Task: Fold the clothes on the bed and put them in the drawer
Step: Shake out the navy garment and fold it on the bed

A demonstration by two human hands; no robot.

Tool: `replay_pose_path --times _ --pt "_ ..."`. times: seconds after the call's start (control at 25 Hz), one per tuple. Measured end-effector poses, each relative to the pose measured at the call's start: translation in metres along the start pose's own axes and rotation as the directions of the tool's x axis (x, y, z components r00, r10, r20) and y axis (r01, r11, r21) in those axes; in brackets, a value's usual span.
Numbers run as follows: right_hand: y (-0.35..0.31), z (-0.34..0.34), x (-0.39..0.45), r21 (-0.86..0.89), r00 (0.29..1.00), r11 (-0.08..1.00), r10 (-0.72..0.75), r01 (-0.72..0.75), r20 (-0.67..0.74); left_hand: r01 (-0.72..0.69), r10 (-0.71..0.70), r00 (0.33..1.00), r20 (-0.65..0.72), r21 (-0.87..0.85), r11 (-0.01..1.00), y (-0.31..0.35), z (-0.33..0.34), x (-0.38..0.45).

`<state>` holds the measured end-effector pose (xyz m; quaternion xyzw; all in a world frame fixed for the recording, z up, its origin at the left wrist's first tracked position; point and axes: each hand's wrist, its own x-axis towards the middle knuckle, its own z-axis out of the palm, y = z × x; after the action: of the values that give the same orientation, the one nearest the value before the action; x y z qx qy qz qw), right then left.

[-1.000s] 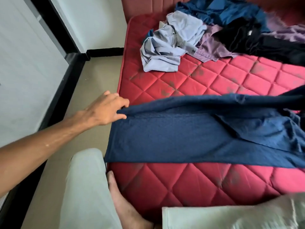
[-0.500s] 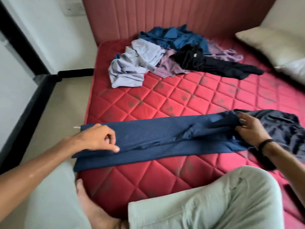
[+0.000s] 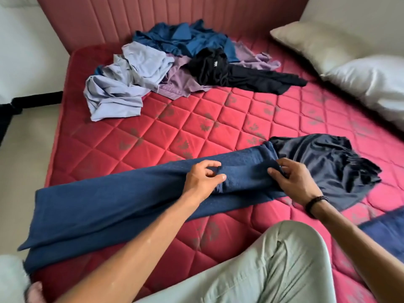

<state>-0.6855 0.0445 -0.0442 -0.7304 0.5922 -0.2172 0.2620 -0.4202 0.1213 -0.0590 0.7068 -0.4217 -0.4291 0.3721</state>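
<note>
Right now a long pair of navy trousers (image 3: 113, 206) is lying stretched across the near part of the red quilted mattress (image 3: 196, 132), its leg ends hanging slightly over the left edge of the bed. The left hand (image 3: 204, 178) is pinching a fold of the navy cloth between thumb and curled fingers near the upper part of the trousers. The right hand (image 3: 291, 180), wearing a dark braided wristband (image 3: 314, 201), is gripping the waistband end of the same garment, its fingers curled round a bunched edge of cloth. Just beyond the right hand a darker, shinier piece of fabric (image 3: 323, 165) is lying crumpled on the mattress; it is touching the trousers, though whether it is part of them or a separate garment is hard to tell.

Further back, near the padded red headboard (image 3: 175, 16), a heap of unfolded clothes is sitting: a pale blue shirt (image 3: 122, 88) on the left, a mauve shirt (image 3: 179, 82) beside it, a black garment (image 3: 236, 73) trailing to the right, and a mid-blue garment (image 3: 183, 40) at the rear. Two pillows are resting along the right side, a beige pillow (image 3: 323, 42) and a white pillow (image 3: 371, 82). The person's bent knee in pale green trousers (image 3: 273, 270) is filling the foreground, and another bit of navy cloth (image 3: 387, 232) is showing at the right edge.
</note>
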Motion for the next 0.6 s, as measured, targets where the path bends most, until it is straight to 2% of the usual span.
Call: replay_pose_path --times 0.08,0.12,0.16,0.2,0.24,0.28,0.32,0.36,0.4,0.44,0.48,0.52,0.6 --pt "-0.005 0.007 0.006 -0.045 0.989 0.989 0.138 -0.140 -0.048 -0.002 0.003 1.000 -0.012 0.050 0.999 -0.009 -0.012 -0.005" --pt "-0.011 0.011 0.005 -0.142 0.981 0.974 0.166 -0.179 -0.097 -0.049 0.054 0.998 -0.035 0.132 0.990 -0.014 -0.019 -0.009" --pt "-0.016 0.018 0.001 -0.266 0.984 0.953 0.114 -0.147 -0.136 -0.120 0.141 0.987 -0.073 0.237 0.964 -0.022 -0.031 -0.014" --pt "-0.026 0.027 -0.006 -0.363 0.987 0.930 0.002 -0.061 -0.160 -0.182 0.241 0.962 -0.128 0.356 0.917 -0.032 -0.050 -0.021" --pt "-0.031 0.037 -0.012 -0.440 0.983 0.896 -0.130 0.061 -0.128 -0.197 0.328 0.921 -0.210 0.474 0.858 -0.044 -0.074 -0.027" --pt "-0.043 0.050 -0.019 -0.501 0.979 0.847 -0.202 0.177 0.003 -0.130 0.373 0.869 -0.324 0.578 0.806 -0.061 -0.107 -0.034" --pt "-0.052 0.065 -0.022 -0.535 0.967 0.807 -0.175 0.247 0.184 0.004 0.372 0.811 -0.452 0.641 0.768 -0.081 -0.144 -0.042" --pt "-0.059 0.077 -0.024 -0.570 0.942 0.781 -0.067 0.254 0.328 0.183 0.302 0.757 -0.579 0.632 0.753 -0.100 -0.179 -0.051" --pt "-0.064 0.089 -0.023 -0.619 0.905 0.747 0.055 0.243 0.422 0.364 0.149 0.711 -0.688 0.540 0.759 -0.120 -0.213 -0.063" --pt "-0.067 0.094 -0.020 -0.663 0.875 0.715 0.154 0.221 0.458 0.516 -0.064 0.659 -0.750 0.388 0.764 -0.136 -0.238 -0.074" --pt "-0.069 0.097 -0.018 -0.703 0.865 0.679 0.204 0.212 0.459 0.627 -0.274 0.602 -0.750 0.232 0.744 -0.149 -0.257 -0.086" --pt "-0.072 0.095 -0.015 -0.765 0.847 0.602 0.263 0.230 0.462 0.680 -0.419 0.578 -0.701 0.130 0.721 -0.157 -0.267 -0.094" --pt "-0.102 0.090 -0.014 -0.841 0.836 0.475 0.327 0.259 0.441 0.674 -0.498 0.622 -0.604 0.091 0.733 -0.166 -0.281 -0.108"
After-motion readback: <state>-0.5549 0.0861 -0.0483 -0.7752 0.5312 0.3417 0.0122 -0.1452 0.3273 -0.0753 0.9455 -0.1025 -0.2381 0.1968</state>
